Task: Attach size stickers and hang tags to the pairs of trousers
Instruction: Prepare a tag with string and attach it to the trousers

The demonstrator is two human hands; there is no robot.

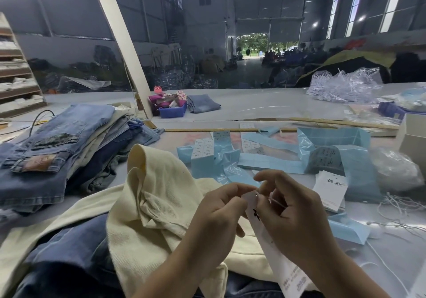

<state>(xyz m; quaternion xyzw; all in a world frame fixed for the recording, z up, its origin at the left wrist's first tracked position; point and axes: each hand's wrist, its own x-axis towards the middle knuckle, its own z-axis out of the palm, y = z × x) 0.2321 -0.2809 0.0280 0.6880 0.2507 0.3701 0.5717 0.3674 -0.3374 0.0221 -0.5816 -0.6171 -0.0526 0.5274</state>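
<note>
Cream trousers (147, 205) lie bunched on the desk (265, 104), waistband raised for tagging. Just right of them, left hand (214, 214) pinches the white hang tag (274, 258) top; right hand (290, 208) fingers pinch its string (275, 202), probably threading the hole.

Trousers (161, 196) lying bunched on counter (265, 104) at near left, draping over another pair (69, 247). Both hands meeting just right of them: left hand (221, 214) and right hand (292, 219) pinching hang tag (285, 270) between them, tag hanging down toward viewer. Stack of jeans (55, 145) sitting on counter at far left. Sticker sheets (272, 155) spreading behind hands. Pile of hang tags (329, 189) lying right of hands. Loose strings (401, 208) trailing at right edge. Bin (173, 111) standing farther back, folded jeans (202, 104) just right of it.
</note>
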